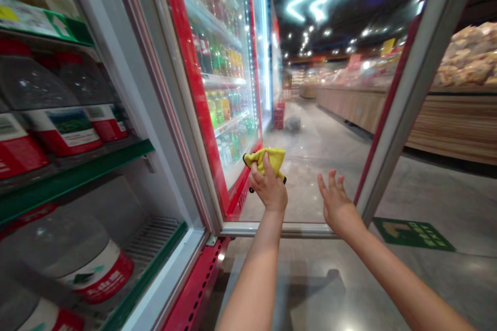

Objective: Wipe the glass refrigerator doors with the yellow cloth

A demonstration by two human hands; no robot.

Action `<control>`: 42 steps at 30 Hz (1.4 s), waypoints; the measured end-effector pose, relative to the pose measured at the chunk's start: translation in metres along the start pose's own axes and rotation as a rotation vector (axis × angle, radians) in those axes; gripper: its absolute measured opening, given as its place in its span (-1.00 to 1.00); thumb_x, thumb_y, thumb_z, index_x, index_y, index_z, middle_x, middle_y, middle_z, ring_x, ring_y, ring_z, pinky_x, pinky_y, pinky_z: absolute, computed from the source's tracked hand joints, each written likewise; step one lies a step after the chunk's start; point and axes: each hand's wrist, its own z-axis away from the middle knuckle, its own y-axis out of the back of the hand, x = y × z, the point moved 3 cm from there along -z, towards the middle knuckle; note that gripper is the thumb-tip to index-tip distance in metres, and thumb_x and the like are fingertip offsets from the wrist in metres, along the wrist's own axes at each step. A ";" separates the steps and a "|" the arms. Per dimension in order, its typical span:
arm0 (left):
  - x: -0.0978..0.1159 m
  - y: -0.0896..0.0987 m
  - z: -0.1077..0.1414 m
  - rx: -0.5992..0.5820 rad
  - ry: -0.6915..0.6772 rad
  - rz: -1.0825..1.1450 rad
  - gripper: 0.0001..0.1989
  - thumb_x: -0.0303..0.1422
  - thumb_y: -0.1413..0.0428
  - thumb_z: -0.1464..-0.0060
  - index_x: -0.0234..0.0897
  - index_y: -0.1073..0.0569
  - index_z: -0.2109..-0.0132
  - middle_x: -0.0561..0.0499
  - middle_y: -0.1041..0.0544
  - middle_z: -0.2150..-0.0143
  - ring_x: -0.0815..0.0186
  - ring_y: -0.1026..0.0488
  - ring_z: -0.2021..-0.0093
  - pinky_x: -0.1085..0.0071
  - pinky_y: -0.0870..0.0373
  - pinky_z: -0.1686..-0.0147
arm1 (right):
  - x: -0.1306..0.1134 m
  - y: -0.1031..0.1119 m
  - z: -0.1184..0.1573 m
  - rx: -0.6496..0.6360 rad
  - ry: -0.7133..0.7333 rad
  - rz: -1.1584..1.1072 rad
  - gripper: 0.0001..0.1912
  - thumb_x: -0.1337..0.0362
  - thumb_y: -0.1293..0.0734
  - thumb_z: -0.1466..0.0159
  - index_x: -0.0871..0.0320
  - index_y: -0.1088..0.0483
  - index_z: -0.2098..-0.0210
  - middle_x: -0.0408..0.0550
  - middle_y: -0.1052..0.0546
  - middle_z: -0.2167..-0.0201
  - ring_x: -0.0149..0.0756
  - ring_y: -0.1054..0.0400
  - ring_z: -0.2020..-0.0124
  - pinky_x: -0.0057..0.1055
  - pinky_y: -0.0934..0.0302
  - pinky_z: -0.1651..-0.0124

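My left hand (269, 186) presses a yellow cloth (274, 157) with dark edging against the lower part of a glass door (303, 186). The cloth is bunched under the fingers. To its right, my right hand (338, 201) has its fingers spread and holds nothing. It is close to the door's metal frame (392, 129), though whether it touches the glass or the frame I cannot tell. The door stands swung out from an upright fridge, and its bottom rail (279, 228) runs just below both hands.
On the left, fridge shelves (77, 181) hold large water bottles (66, 98) with red labels. Beyond the glass, another drinks fridge (221, 62) has lit shelves. Wood-sided display counters (349, 103) line the right. A green exit sign (413, 234) lies on the floor.
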 end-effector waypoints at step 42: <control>0.032 -0.054 0.089 -0.329 -0.688 0.125 -0.31 -0.67 -0.02 -0.18 0.14 -0.39 -0.31 0.06 -0.36 -0.40 0.11 -0.10 -0.48 -0.05 -0.12 -0.41 | 0.128 0.040 0.027 0.179 0.029 -0.189 -0.23 0.62 -0.07 -0.30 0.20 0.00 -0.48 0.22 -0.10 -0.47 -0.10 0.16 -0.51 0.04 -0.09 -0.44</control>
